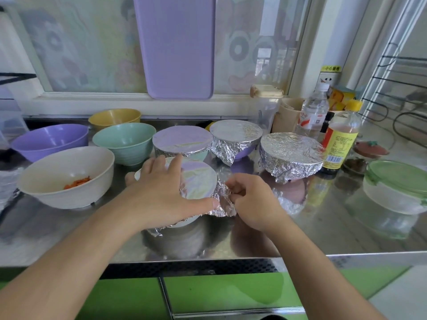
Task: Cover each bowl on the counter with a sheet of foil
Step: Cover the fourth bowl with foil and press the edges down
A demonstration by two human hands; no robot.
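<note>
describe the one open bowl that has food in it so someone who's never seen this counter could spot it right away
On the steel counter, look at the cluster of uncovered bowls left of the foil-wrapped ones. The nearest of them is the cream bowl, in front of the purple bowl and green bowl. It alone holds orange food.

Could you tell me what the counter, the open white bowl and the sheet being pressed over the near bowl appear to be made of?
The counter looks like stainless steel: grey, smooth, mirroring the bowls. The white bowl seems matte plastic or a fibre composite; I cannot tell which. The sheet is thin aluminium foil, shiny and creased where the right hand pinches it, and the left hand rests on top.
</note>
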